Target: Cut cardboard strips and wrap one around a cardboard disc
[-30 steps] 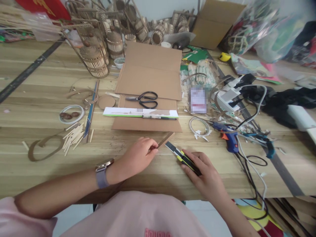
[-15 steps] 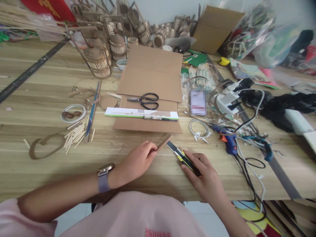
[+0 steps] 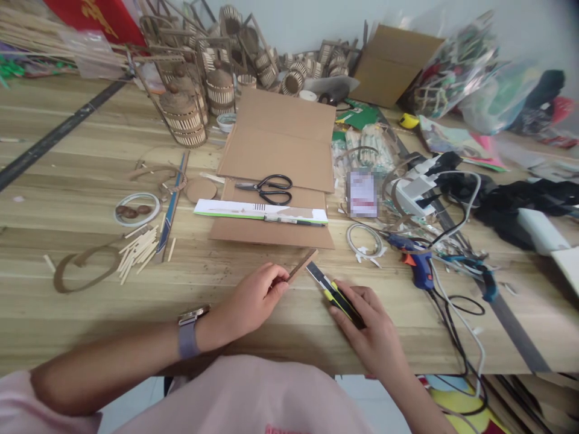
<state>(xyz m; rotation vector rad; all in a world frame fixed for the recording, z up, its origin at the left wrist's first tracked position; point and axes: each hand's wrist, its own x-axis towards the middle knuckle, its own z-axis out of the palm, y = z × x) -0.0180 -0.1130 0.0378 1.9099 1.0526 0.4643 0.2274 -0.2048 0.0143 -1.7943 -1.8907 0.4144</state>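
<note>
My left hand (image 3: 256, 300) is closed in a pinch on the near end of a thin brown cardboard strip (image 3: 304, 265) that lies on the wooden table (image 3: 67, 301). My right hand (image 3: 368, 330) is wrapped round a yellow and black utility knife (image 3: 332, 292). Its blade is out and points toward the strip's far end, a short way from it. A watch with a purple strap sits on my left wrist.
Flat cardboard sheets (image 3: 280, 144) lie ahead with black scissors (image 3: 266, 188), a green-edged ruler (image 3: 260, 211) and a pen. Loose sticks (image 3: 136, 253) and a cardboard ring (image 3: 85, 271) lie left. A blue glue gun (image 3: 418, 265), cables and a power strip are right. Small woven lantern models (image 3: 185, 114) stand behind.
The view has tilted slightly, so the table items sit lower in the picture. Both hands keep their hold and have barely moved.
</note>
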